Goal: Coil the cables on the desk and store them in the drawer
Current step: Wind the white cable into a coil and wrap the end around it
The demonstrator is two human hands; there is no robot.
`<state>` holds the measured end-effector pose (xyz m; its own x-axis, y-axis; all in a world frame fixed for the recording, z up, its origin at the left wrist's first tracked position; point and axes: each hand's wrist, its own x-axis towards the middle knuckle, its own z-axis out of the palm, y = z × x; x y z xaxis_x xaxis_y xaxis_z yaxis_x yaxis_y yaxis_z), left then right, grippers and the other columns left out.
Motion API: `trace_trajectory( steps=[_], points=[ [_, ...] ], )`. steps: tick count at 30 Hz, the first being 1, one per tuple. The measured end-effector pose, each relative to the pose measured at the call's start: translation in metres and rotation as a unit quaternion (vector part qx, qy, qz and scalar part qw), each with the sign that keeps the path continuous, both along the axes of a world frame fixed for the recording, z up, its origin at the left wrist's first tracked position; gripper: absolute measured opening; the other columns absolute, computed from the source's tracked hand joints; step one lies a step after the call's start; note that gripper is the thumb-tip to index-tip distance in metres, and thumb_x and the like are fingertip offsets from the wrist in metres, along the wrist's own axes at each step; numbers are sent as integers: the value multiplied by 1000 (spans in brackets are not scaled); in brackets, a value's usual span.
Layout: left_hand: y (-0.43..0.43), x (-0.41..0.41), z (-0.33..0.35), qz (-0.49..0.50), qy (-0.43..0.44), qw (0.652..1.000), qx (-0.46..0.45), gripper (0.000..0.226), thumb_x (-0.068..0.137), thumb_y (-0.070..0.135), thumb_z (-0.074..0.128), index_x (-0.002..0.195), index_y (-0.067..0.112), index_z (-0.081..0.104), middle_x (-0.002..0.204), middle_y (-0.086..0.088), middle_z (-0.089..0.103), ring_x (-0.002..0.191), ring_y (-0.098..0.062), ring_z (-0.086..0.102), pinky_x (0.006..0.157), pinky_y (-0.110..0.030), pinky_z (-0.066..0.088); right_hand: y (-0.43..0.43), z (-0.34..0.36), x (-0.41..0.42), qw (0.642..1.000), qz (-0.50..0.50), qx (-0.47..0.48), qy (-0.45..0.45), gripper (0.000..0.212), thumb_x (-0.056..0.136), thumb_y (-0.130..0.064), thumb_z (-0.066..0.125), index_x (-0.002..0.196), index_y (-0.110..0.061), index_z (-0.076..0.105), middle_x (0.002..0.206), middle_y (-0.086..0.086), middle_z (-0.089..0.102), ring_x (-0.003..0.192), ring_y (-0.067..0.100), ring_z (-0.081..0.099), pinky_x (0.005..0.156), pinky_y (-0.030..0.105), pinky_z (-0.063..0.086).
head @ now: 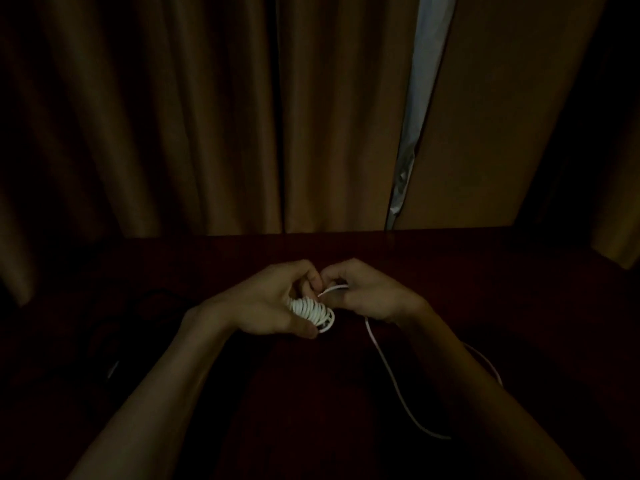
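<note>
The white cable [381, 362] is partly wound into a tight coil [311, 311] held over the dark tabletop [485, 271]. The left hand [273, 303] has its grip curled round the coil, with the thumb under the turns. Just right of the coil, the right hand [370, 294] pinches the free strand where it leaves the turns. The loose tail [415, 420] trails from the coil toward the person and passes under the right forearm. The cable looks light, thin and limp, and probably a little springy, so turns could slip off. It is best clamped across the turns, with the strand guided close to the coil. No drawer shows.
</note>
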<state>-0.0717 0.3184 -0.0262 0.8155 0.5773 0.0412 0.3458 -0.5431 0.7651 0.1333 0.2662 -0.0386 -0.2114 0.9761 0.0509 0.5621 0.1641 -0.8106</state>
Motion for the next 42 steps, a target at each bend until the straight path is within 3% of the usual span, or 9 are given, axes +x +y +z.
trace_trajectory(
  steps=[4, 8, 12, 15, 20, 26, 29, 36, 42],
  points=[
    [-1, 2, 3, 52, 5, 993, 105, 49, 66, 21, 95, 104, 28, 64, 86, 9, 66, 68, 3, 60, 58, -18, 47, -2, 6, -4, 999, -32, 19, 39, 13, 96, -10, 64, 108, -15, 64, 94, 0, 68, 84, 9, 63, 77, 28, 49],
    [8, -4, 1, 105, -34, 980, 167, 44, 63, 33, 95, 96, 30, 66, 98, 13, 60, 79, 2, 58, 64, -18, 46, -3, 11, -6, 994, -36, 31, 102, 16, 98, -10, 58, 107, -22, 62, 91, -2, 68, 75, 15, 60, 73, 38, 46],
    [10, -3, -3, 125, -51, 975, 176, 42, 64, 31, 95, 91, 30, 63, 89, 11, 66, 72, -3, 61, 59, -23, 48, -5, 15, -13, 995, -45, 74, 56, 15, 100, -9, 53, 107, -20, 60, 77, -15, 63, 65, 6, 54, 63, 30, 43],
    [5, 1, 0, 128, -74, 971, 189, 53, 69, 32, 93, 113, 34, 63, 91, 16, 67, 79, 2, 64, 60, -14, 48, -7, 20, -17, 993, -49, 102, 37, 14, 104, -14, 49, 110, -21, 59, 78, -16, 64, 65, 6, 55, 61, 30, 44],
    [10, 3, -4, 209, -151, 935, 244, 44, 73, 30, 90, 114, 29, 73, 97, 15, 66, 89, 4, 62, 72, -10, 44, -7, 26, -28, 984, -75, 125, 99, 20, 109, -14, 38, 112, -18, 58, 83, 0, 66, 63, 9, 61, 60, 16, 43],
    [12, -2, 5, 254, -288, 921, 66, 35, 72, 15, 90, 103, 22, 74, 97, 11, 76, 94, 0, 70, 79, -16, 53, -7, 25, -28, 967, -87, 97, 221, 16, 103, -13, 58, 89, -7, 63, 65, 3, 64, 47, 11, 53, 51, 19, 42],
    [5, 0, 15, 234, -357, 904, -41, 36, 73, 6, 86, 106, 13, 73, 94, 5, 77, 81, -2, 71, 66, -15, 53, -6, 21, -23, 962, -69, 73, 255, 20, 98, -17, 66, 81, -8, 62, 61, 6, 61, 44, 10, 47, 47, 18, 38],
    [5, 3, 17, 240, -384, 891, -39, 29, 74, 5, 84, 96, 21, 73, 93, 9, 77, 76, 1, 68, 61, -15, 51, -8, 19, -18, 943, -11, -39, 331, 29, 105, -36, 51, 102, -16, 72, 66, -3, 44, 53, 5, 32, 50, 21, 26],
    [-1, 1, 22, 234, -386, 890, -68, 34, 65, 18, 86, 97, 21, 73, 95, 9, 77, 77, -2, 69, 61, -17, 52, -12, 23, -23, 964, -27, -61, 258, 29, 105, -34, 53, 98, -17, 75, 72, -6, 49, 62, 3, 45, 62, 23, 48]
  ],
)
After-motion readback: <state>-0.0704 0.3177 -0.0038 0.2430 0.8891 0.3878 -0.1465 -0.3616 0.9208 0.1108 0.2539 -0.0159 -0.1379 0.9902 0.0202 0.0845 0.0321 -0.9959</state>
